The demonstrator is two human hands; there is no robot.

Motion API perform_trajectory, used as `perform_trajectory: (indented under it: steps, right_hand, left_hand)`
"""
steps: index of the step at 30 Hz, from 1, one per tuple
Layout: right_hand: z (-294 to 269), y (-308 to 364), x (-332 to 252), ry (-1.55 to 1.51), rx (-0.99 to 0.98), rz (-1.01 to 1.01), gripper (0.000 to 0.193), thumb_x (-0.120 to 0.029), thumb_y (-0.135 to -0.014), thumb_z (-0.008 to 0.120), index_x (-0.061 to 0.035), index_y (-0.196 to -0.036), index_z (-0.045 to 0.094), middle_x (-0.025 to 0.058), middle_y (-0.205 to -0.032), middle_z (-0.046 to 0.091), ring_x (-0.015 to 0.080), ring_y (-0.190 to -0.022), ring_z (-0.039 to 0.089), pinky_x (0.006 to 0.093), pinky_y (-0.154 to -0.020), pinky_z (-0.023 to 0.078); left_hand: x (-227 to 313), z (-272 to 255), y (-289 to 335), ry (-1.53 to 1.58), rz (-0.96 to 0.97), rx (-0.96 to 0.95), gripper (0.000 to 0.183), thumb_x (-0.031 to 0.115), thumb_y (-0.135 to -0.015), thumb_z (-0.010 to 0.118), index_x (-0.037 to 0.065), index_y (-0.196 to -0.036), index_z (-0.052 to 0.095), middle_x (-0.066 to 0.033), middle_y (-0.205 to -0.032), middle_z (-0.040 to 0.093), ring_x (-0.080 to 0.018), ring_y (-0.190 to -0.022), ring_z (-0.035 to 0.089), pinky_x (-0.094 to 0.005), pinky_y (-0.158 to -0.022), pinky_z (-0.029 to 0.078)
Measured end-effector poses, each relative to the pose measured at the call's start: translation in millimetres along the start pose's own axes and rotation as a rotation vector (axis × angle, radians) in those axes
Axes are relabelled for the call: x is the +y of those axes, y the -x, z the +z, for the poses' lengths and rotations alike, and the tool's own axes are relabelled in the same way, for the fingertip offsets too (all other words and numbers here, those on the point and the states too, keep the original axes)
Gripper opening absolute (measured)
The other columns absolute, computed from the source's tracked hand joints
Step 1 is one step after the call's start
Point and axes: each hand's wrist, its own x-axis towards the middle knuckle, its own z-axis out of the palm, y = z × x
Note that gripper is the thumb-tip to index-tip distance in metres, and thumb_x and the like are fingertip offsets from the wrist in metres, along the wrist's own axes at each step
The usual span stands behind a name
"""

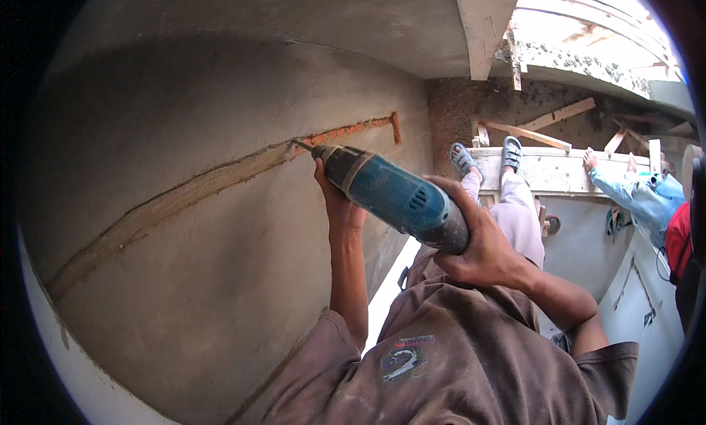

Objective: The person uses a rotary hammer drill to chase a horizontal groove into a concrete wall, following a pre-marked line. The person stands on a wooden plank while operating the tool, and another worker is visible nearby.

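Right now I have both hands on the blue-green power tool (393, 197): my right hand (478, 241) wraps its rear body, my left hand (337, 200) grips the nose. Its bit touches the grey wall (184, 292) at the chased groove (220, 178).

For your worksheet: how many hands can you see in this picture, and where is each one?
3. The left hand supports the blue power tool's front; the right hand grips its rear; another person's hand rests on the ledge at right. Others may be hidden.
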Motion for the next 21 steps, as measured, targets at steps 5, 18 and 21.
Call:
perform_trajectory:
  steps: [5,18,21]
  right_hand:
    - [-7.6,-22.3,-29.3,0.051,-0.05,0.023,0.076,-0.007,-0.067,0.066,-0.0052,-0.139,0.042,0.0236,-0.116,0.062,0.0377,-0.11,0.062,0.0425,-0.1,0.045]
    - [-16.5,63.8,17.2,-0.059,-0.034,0.009,0.082,-0.006,-0.069,0.066,-0.0079,-0.146,0.036,0.0271,-0.117,0.063,0.043,-0.109,0.064,0.0434,-0.098,0.047]
    - [-11.4,62.7,16.4,-0.086,-0.044,0.013,0.083,-0.006,-0.07,0.067,-0.0084,-0.146,0.035,0.0278,-0.117,0.063,0.0423,-0.11,0.064,0.0427,-0.096,0.048]
  left_hand:
    - [13.8,1.2,-19.9,0.005,0.042,-0.109,0.062,0.066,-0.1,0.03,0.017,-0.109,0.067,-0.0045,-0.103,0.072,-0.0205,-0.097,0.068,-0.0415,-0.092,0.052]
    - [-30.6,9.9,54.2,-0.125,-0.015,-0.027,0.057,0.065,-0.099,0.034,0.016,-0.114,0.059,-0.0027,-0.103,0.068,-0.0179,-0.101,0.066,-0.0389,-0.092,0.053]
    - [-22.0,26.6,57.6,-0.166,0.002,0.073,0.057,0.065,-0.101,0.027,0.016,-0.113,0.056,-0.0014,-0.098,0.065,-0.0155,-0.096,0.066,-0.0376,-0.087,0.054]
